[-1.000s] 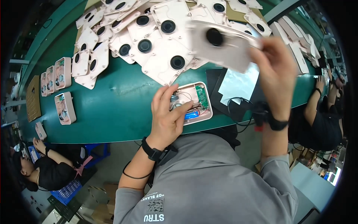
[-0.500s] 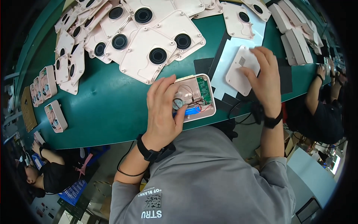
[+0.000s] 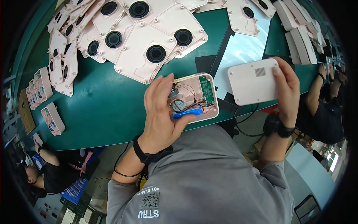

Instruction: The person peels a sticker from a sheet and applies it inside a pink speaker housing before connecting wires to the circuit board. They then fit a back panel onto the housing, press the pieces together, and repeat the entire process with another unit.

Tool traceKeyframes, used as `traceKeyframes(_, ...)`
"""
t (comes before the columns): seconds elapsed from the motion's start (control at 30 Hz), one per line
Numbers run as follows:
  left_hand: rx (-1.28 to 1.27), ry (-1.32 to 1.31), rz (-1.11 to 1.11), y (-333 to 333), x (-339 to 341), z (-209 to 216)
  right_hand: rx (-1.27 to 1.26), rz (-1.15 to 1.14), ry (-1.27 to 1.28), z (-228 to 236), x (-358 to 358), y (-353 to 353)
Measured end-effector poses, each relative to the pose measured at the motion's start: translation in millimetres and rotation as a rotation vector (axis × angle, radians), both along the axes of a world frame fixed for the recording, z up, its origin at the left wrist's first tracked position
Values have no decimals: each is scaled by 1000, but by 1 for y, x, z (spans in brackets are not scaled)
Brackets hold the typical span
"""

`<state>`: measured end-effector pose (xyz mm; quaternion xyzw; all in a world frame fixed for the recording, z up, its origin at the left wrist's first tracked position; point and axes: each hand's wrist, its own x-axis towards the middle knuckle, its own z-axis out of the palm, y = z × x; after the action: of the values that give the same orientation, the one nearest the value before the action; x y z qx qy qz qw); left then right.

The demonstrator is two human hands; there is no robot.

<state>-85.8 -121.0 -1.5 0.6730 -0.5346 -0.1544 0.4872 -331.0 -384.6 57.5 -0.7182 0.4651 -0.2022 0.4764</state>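
Note:
My left hand [image 3: 158, 108] grips the left side of an open pale pink plastic housing [image 3: 215, 109], thumb along the near edge and fingers over the far side. Inside the housing lie a blue cylindrical battery [image 3: 186, 113], a green circuit board [image 3: 207, 91], a round silver part [image 3: 178, 105] and thin wires. To the right, my right hand [image 3: 288, 87] holds a flat pale pink cover [image 3: 248, 84] by its right edge, thumb on top. The cover has a small slotted grille and corner holes; it is apart from the housing.
Many pale panels with black round speakers [image 3: 147, 56] are heaped at the far side of the green table [image 3: 100, 108]. A filled housing [image 3: 55, 119] stands at left. More pale housings [image 3: 298, 44] are stacked far right. A shiny sheet [image 3: 238, 48] lies ahead. Co-workers sit on both sides.
My right hand has closed on the cover, lifted it from the sheet and turned it sideways, nearer to me. The left hand still holds the housing, its thumb shifted slightly.

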Motion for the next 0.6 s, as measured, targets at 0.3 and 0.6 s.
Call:
traceKeyframes(0.3,183,640,27,31,23,41,341,24,-274,25,49,91)
traceKeyframes(0.6,218,666,157,40,26,26,27,336,-31,17,87,95)
